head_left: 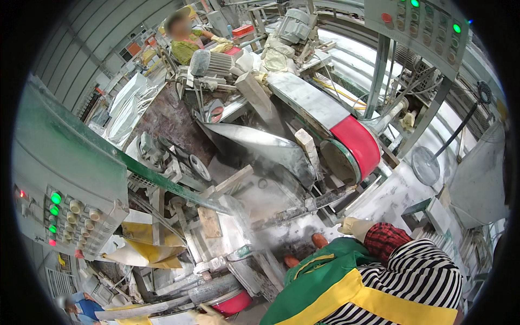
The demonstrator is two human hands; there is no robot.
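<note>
Two control panels (76,211) flank one red belt wheel (357,146). I see my gloved right hand (355,226) resting on the wet surface (281,233), fingers loosely together; my left hand (203,315) I cannot tell.

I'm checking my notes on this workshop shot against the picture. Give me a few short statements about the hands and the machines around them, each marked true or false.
1. The right hand wears a pale work glove and rests at the dusty grey machine bed. True.
2. The wide belt over the round drum is blue. False: it is red.
3. The grey control box on the person's left shows lit green buttons. True.
4. The right forearm has a plain white sleeve. False: the red checked cuff sits under a black-and-white striped sleeve.
5. The left hand is bare and raised high. False: it is gloved and low at the picture's lower edge, by a red roller.
</note>
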